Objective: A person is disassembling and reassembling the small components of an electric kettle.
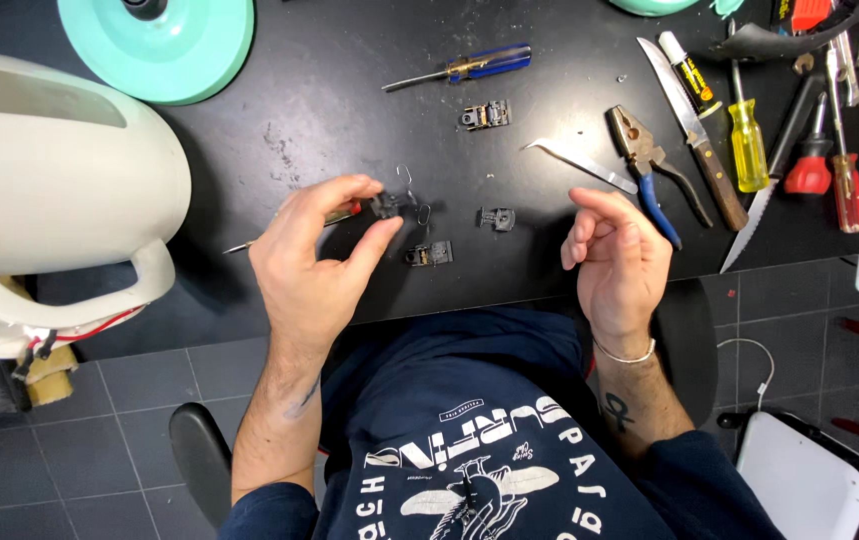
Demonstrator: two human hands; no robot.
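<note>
Now the left hand [314, 255] pinches a small dark clip [386, 205] with a wire spring between thumb and forefinger, just above the table [279, 120]. Right of it, the right hand [617, 255] hovers loosely curled and empty, nearer the pliers [649, 165].

- Two hands: the left hand [314, 250] and the right hand [617, 252].
- Four small dark metal parts: one [386, 205] pinched in the left fingers, three [486, 116] [497, 218] [430, 254] on the black table [329, 100].
- One pair of pliers [649, 165].
- One knife [689, 130].
- One blue-handled screwdriver [469, 68].
- One yellow-handled screwdriver [746, 140].
</note>
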